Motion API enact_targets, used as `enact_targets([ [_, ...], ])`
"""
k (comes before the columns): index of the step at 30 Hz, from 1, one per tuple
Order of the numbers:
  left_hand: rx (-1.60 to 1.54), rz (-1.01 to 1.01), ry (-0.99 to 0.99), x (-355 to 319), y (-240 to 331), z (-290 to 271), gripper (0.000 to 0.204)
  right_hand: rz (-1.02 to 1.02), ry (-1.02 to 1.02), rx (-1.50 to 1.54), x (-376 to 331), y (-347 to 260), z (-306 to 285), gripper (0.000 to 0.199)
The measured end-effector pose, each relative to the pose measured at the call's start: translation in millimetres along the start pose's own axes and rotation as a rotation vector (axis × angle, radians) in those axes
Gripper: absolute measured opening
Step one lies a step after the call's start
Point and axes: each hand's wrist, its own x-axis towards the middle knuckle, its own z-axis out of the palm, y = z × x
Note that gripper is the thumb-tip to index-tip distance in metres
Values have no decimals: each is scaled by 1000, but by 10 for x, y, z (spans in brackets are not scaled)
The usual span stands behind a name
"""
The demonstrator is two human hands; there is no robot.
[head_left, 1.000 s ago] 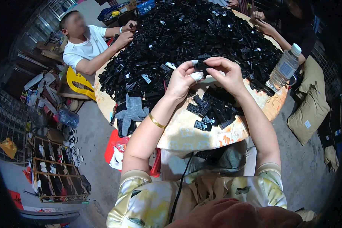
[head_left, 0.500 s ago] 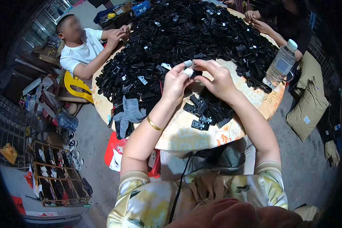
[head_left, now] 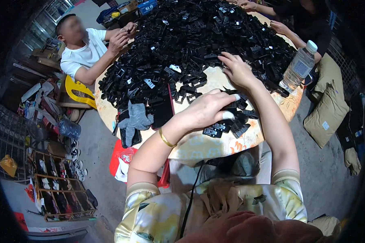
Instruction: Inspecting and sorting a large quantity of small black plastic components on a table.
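My left hand (head_left: 207, 110), with white fingertip covers and a gold bangle at the wrist, curls down onto a small heap of black plastic parts (head_left: 231, 123) at the near edge of the round table (head_left: 198, 146). Whether its fingers still pinch a part is hidden. My right hand (head_left: 237, 69) reaches further out, its fingers spread on the edge of the large pile of black plastic parts (head_left: 198, 36) that covers most of the table.
A clear water bottle (head_left: 298, 67) stands at the table's right edge. A grey glove (head_left: 136, 119) and a dark phone (head_left: 164, 111) lie left of my hands. One person in white sits at the far left (head_left: 87, 50); another's hands (head_left: 284, 28) work at the far right. Sacks (head_left: 326, 109) lie on the floor.
Both hands were raised together on one part with a white piece. Now they have parted: the left dropped to the small near heap, the right moved out to the big pile.
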Motion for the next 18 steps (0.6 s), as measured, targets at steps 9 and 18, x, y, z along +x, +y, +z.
enact_targets([
  [9, 444, -579, 191, -143, -417, -379, 29, 27, 146, -51, 37, 9, 140, 22],
  [18, 520, -600, 147, -28, -510, -47, 27, 99, 88, 20, 1, -6, 18, 17],
])
